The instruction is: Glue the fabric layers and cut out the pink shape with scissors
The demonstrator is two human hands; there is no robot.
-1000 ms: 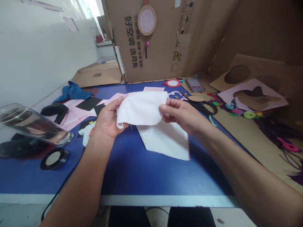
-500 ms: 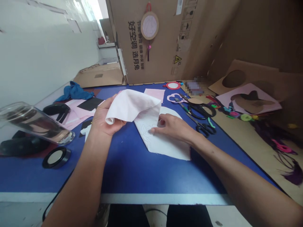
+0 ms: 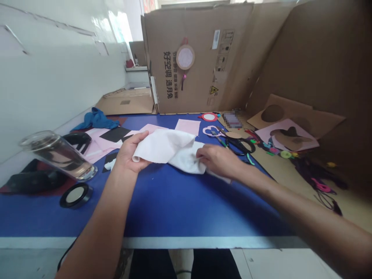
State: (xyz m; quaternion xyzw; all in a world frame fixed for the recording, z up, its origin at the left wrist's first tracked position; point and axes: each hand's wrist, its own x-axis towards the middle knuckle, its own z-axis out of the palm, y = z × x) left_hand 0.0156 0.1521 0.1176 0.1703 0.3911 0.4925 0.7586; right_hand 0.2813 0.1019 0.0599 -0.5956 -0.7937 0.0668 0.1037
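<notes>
A white cloth is spread between my two hands above the blue table. My left hand grips its left side, thumb on top and fingers underneath, and the near left edge curls into a small roll. My right hand is closed at the cloth's right part, fingertips pinched on the folded fabric. Whether a small item is also between these fingers cannot be made out. Part of the cloth hangs below and behind my right hand. Faint marks on its surface are blurred.
To the left are a tilted glass of water, a round black lid and a blue cloth. Black-handled scissors lie past my right hand. Pink sheets and cardboard cutouts lie farther back, before a cardboard box.
My right hand has drawn the cloth's right part up and bunched it, so the outlined pattern seen before is folded out of sight. My left hand keeps its hold. The view has tilted upward.
</notes>
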